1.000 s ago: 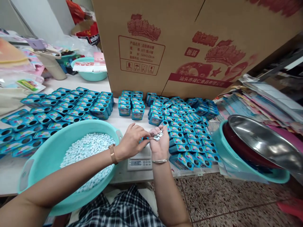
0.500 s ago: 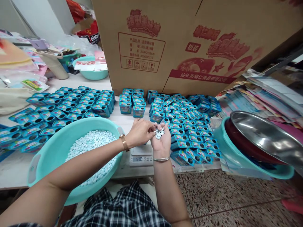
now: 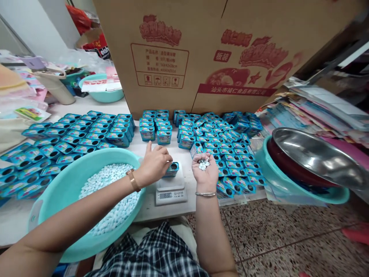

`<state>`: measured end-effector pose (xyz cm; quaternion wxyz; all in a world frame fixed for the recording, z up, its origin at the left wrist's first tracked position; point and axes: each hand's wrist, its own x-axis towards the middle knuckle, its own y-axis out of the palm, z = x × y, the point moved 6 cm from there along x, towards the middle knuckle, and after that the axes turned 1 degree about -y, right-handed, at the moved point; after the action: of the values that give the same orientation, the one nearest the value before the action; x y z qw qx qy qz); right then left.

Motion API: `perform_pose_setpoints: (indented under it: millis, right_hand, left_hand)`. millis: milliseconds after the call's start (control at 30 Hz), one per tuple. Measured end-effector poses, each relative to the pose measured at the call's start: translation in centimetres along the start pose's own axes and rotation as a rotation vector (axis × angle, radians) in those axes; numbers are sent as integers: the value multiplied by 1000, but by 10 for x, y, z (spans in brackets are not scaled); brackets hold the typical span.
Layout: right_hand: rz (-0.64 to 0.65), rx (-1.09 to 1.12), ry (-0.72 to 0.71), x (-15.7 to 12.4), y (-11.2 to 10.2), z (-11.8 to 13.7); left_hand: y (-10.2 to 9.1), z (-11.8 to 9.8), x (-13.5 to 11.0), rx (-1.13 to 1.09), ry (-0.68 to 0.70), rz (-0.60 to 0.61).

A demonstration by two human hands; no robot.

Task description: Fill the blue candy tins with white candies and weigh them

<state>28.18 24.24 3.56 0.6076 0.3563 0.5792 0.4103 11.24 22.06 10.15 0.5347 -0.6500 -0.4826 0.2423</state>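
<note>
My left hand (image 3: 154, 163) grips a small blue tin (image 3: 172, 169) that stands on a white digital scale (image 3: 170, 190); its index finger points up. My right hand (image 3: 205, 172) is cupped palm up just right of the scale and holds a small pile of white candies (image 3: 203, 164). A large teal basin (image 3: 62, 192) full of pale blue-white candies (image 3: 111, 194) sits to the left, under my left forearm.
Rows of open blue tins (image 3: 77, 132) cover the table on the left, and more tins (image 3: 227, 154) lie on the right. A big cardboard box (image 3: 219, 50) stands behind. At right a teal basin (image 3: 288, 184) holds a steel bowl (image 3: 317, 157). Another teal bowl (image 3: 100, 94) sits far left.
My left hand left the candies in my right palm and moved down to the tin on the scale. My right hand drifted slightly right, away from the scale.
</note>
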Motion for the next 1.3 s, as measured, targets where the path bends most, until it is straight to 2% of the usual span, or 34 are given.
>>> perform_pose_setpoints:
  millis: [133,233,300,400,533,633,767,900,1000,1100,1200,1300]
  right_hand:
    - [67,-81,15,0,1,0]
    - [76,-136,-31,1,-1,4]
    - [36,-127,-56,1,-3,5]
    - [-36,-115,-39,1,-4,-5]
    - [10,-183,56,-3,5,-35]
    - [8,-221,76,-6,5,-49]
    - [-3,-206,76,-7,1,-47]
    - [14,-126,174,-6,-1,-45]
    - [73,-99,240,-7,1,-47]
    - [109,-101,252,-8,1,-43]
    - [75,-46,176,-9,-4,-25]
    - [57,6,80,-9,-7,-3]
  left_hand:
    - [2,-4,9,-25,37,33]
    - [-17,0,12,-83,12,-22]
    - [-31,2,12,-96,-7,-71]
    - [-38,-6,10,-90,8,-92]
    - [-22,-37,9,8,128,-47]
    - [-6,-54,10,85,182,-43]
    - [5,-62,9,105,235,-100]
    - [5,-67,8,62,285,-135]
    - [-1,-64,9,-34,228,-124]
    - [-13,-51,9,-147,157,-145]
    - [-24,-30,4,-168,88,-178]
    - [-22,-9,-3,-121,45,-131]
